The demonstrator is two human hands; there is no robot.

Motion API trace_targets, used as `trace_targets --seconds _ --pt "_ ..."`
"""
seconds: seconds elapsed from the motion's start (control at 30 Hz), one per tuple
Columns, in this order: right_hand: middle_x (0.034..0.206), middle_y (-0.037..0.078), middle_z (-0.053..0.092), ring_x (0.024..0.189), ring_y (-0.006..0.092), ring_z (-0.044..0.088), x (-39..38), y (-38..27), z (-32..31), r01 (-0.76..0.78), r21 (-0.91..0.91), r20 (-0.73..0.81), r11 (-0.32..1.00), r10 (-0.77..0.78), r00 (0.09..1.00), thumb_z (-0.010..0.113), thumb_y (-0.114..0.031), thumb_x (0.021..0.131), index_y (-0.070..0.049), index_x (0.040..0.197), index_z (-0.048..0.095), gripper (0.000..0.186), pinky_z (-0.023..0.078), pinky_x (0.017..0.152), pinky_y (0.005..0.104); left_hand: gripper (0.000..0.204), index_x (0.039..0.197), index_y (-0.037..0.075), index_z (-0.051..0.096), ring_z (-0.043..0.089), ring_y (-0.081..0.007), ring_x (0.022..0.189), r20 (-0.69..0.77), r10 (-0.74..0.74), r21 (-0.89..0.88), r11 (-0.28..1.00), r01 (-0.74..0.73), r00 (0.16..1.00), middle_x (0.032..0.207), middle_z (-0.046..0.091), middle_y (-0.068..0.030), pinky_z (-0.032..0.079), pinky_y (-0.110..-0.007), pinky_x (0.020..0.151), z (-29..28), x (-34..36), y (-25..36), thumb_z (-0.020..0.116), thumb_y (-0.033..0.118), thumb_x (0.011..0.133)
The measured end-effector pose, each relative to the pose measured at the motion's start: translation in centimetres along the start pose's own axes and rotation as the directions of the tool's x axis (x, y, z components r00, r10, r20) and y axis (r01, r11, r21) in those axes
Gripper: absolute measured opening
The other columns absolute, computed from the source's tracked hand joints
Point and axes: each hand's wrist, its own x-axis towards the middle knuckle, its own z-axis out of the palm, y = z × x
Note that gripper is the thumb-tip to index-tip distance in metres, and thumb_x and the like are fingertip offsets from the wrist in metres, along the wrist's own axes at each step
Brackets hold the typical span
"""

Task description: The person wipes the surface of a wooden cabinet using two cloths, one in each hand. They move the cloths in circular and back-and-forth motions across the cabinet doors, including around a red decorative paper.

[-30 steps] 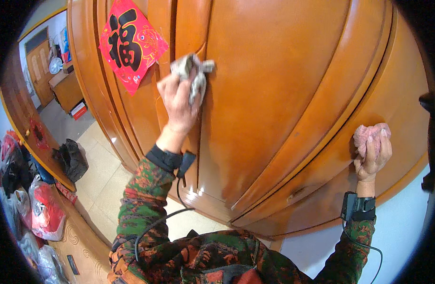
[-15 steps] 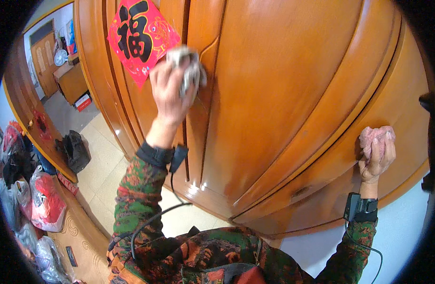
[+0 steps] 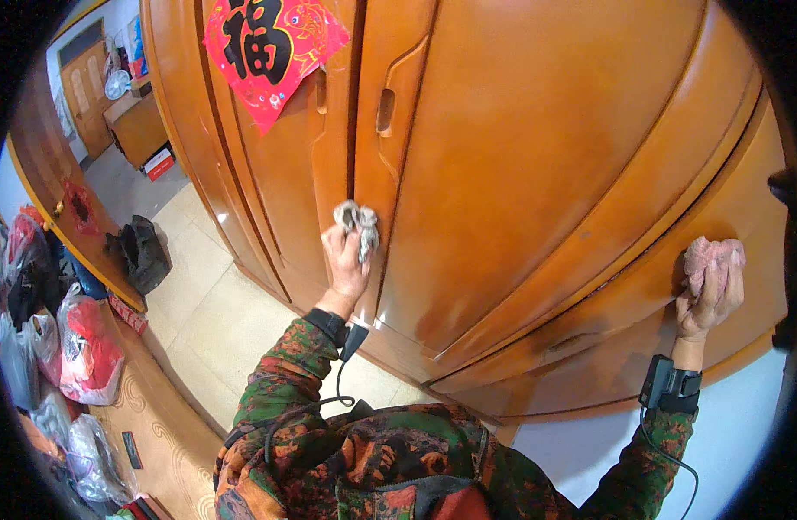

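Two cloths are in use, one per hand. The left hand is closed around a grey crumpled cloth, pressing it against the wooden wardrobe at the seam between two door panels, below the recessed handle. The right hand is closed on a pink cloth, held against the lower right of the same wardrobe front. One red paper decoration hangs on the left door. Several plastic bags sit on the floor at left. Compared with half a second ago, the left hand and grey cloth have come well down the door, away from the red decoration; the right hand stays where it was.
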Motion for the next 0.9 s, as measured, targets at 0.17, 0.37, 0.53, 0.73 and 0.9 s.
trace_targets --seconds 0.17,0.37,0.53,0.73,0.9 --pt "0.137 0.017 0.049 0.127 0.0377 0.049 0.0 0.2 0.2 -0.004 0.020 -0.007 1.000 0.004 1.000 0.050 -0.039 0.100 -0.012 0.132 0.058 0.042 0.045 0.105 0.0546 0.040 0.113 0.004 0.061 0.048 -0.0405 0.109 0.137 -0.100 -0.076 0.991 0.111 0.986 0.121 0.053 -0.0187 0.042 -0.049 0.096 -1.4 -4.9 -0.6 0.066 -0.001 0.074" --pt "0.137 0.017 0.049 0.126 0.0377 0.049 -0.4 0.3 0.3 0.010 0.021 -0.008 1.000 -0.010 1.000 0.054 -0.036 0.100 -0.011 0.131 0.058 0.040 0.046 0.104 0.0530 0.053 0.130 0.007 0.061 0.049 -0.0362 0.111 -0.127 0.010 -0.011 1.000 -0.012 0.992 0.121 0.056 -0.0159 0.039 -0.046 0.098 -2.4 5.2 -1.1 0.065 0.000 0.077" --pt "0.138 0.018 0.049 0.126 0.0386 0.050 -0.3 0.4 0.1 0.006 0.008 -0.027 1.000 -0.006 1.000 0.057 -0.026 0.099 -0.011 0.130 0.059 0.034 0.047 0.104 0.0506 0.047 0.131 0.005 0.059 0.041 -0.0370 0.121 -0.126 0.039 0.007 0.999 -0.038 0.991 0.133 0.048 -0.0175 0.033 -0.047 0.104 0.0 6.9 0.3 0.063 0.003 0.084" --pt "0.140 0.024 0.048 0.124 0.0422 0.052 -0.7 0.7 0.1 0.013 0.060 -0.006 0.998 -0.013 1.000 0.058 -0.022 0.095 -0.009 0.133 0.057 0.040 0.047 0.101 0.0505 0.047 0.134 0.002 0.054 0.040 -0.0403 0.122 -0.027 -0.351 0.016 0.936 0.351 0.936 0.135 0.043 -0.0221 0.032 -0.048 0.106 2.8 -5.4 0.4 0.060 0.007 0.088" --pt "0.139 0.021 0.047 0.129 0.0415 0.048 -1.1 0.9 -0.1 0.030 0.067 0.005 0.997 -0.031 1.000 0.055 -0.037 0.098 -0.009 0.131 0.059 0.043 0.045 0.106 0.0515 0.050 0.141 0.001 0.046 0.037 -0.0401 0.130 -0.029 -0.844 -0.085 0.535 0.840 0.535 0.137 0.042 -0.0237 0.029 -0.047 0.111 6.2 -14.6 1.6 0.056 0.015 0.094"
